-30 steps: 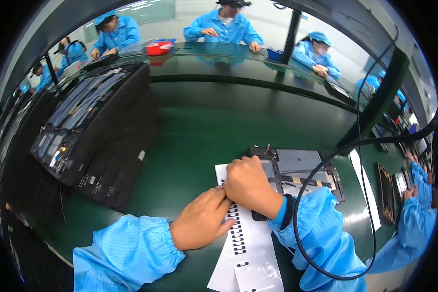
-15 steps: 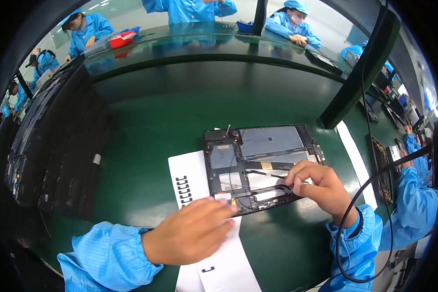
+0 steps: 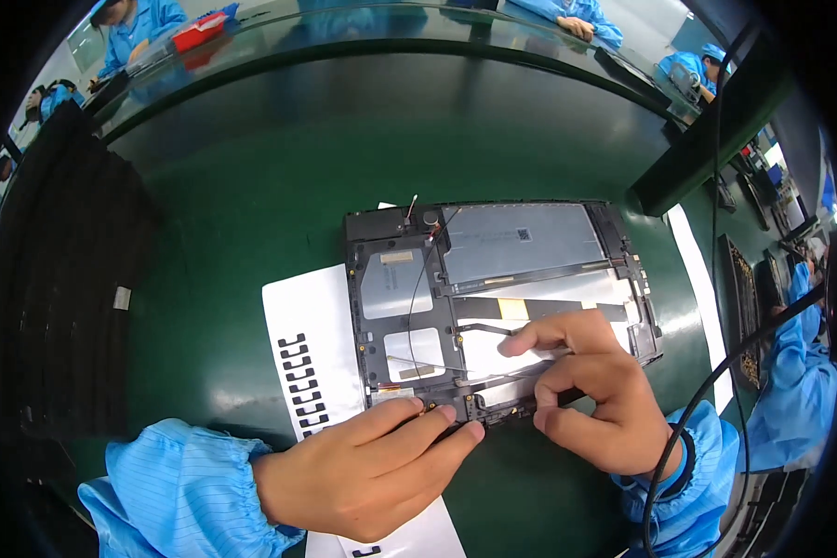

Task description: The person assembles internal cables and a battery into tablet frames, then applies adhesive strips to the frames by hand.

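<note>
A dark green work table (image 3: 251, 186) fills the scene, its glossy surface catching pale glare. A dark raised shelf (image 3: 363, 46) with a reflective edge curves across the far side. Beyond it, workers in blue coats (image 3: 135, 23) sit at other benches under bright, even light. A red container (image 3: 195, 33) rests far left. Black trays (image 3: 56, 307) are stacked on the left, and a dark post (image 3: 716, 139) rises at the right.

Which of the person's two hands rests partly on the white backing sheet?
The left hand: its wrist and palm cover the white sheet, while the right hand lies on the opened tablet.
</note>
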Demonstrator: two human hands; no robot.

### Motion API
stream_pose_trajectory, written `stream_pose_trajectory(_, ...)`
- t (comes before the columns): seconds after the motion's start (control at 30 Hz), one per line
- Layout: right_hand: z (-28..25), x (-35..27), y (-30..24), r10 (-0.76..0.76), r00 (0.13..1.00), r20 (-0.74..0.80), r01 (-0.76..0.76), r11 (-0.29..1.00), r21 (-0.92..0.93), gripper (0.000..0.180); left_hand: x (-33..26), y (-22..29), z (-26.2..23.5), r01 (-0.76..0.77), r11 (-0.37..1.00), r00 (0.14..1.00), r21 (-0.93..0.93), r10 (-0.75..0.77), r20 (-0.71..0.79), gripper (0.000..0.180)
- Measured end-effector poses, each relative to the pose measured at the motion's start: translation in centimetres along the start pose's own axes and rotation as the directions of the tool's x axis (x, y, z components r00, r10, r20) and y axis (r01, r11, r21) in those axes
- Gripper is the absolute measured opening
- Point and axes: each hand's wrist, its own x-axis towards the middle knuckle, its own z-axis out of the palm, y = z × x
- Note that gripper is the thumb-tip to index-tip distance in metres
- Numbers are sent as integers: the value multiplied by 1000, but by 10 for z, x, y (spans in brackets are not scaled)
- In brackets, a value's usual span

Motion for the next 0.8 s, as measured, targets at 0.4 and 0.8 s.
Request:
stream_pose_trajectory(0.4,5,-2,4,-79,994,-77,72,993,-93,3,5,3,1,-21,1000,1000,13,21,18,16)
stream_pose_trajectory(0.8,-1,-19,9,-45,981,-189,46,999,-1,10,17,6,10,-47,999,999,18,46,23,16)
